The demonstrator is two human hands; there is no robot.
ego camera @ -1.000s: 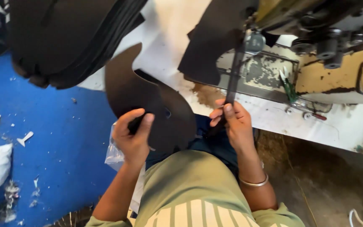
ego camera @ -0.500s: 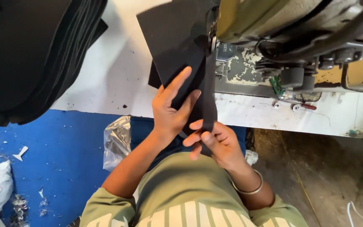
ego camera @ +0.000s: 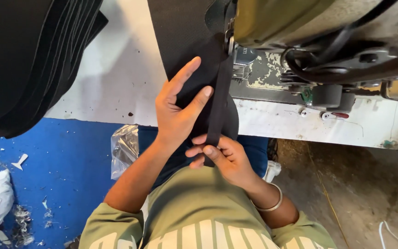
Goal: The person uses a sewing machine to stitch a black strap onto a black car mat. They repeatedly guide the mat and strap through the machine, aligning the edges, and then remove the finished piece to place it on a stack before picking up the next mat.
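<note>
Left hand (ego camera: 178, 110) is pressing the black panel (ego camera: 180, 41) flat, right hand (ego camera: 222, 157) is pinching the strap (ego camera: 218, 106); alignment step, next feeding both squarely under the machine (ego camera: 300, 27).

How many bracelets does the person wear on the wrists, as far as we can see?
1. A thin metal bangle sits on the wrist of the right hand. The wrist of the left hand is bare; none seems hidden.

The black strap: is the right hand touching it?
Touching. The head view shows the right hand pinching the black strap between thumb and fingers at its lower end.
</note>
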